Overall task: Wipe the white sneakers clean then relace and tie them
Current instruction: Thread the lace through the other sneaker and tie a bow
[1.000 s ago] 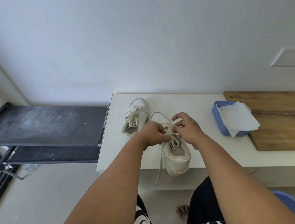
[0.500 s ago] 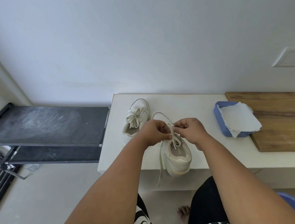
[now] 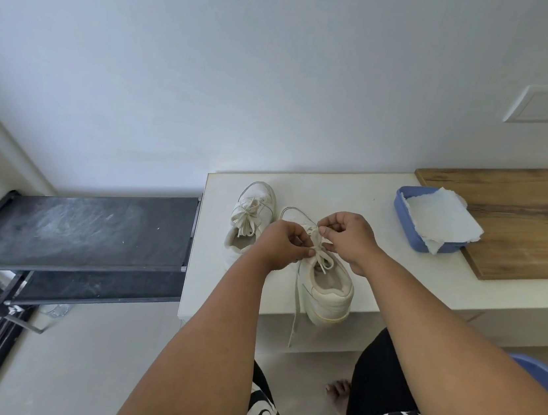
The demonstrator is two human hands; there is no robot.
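Two white sneakers stand side by side on a white bench. The left sneaker has its laces tied in a bow. The right sneaker has its heel at the bench's front edge, and one loose lace end hangs down over that edge. Both hands sit over this sneaker's tongue. My left hand pinches a strand of the lace. My right hand pinches another strand just above it. The hands hide the sneaker's lace rows.
A blue tray holding a white paper towel sits to the right, partly on a wooden board. A black metal rack adjoins the bench on the left. A blue chair edge shows at lower right.
My right hand has drawn nearer to the left one, and both have shifted slightly while working the lace over the right sneaker's tongue. The sneakers have stayed in place.
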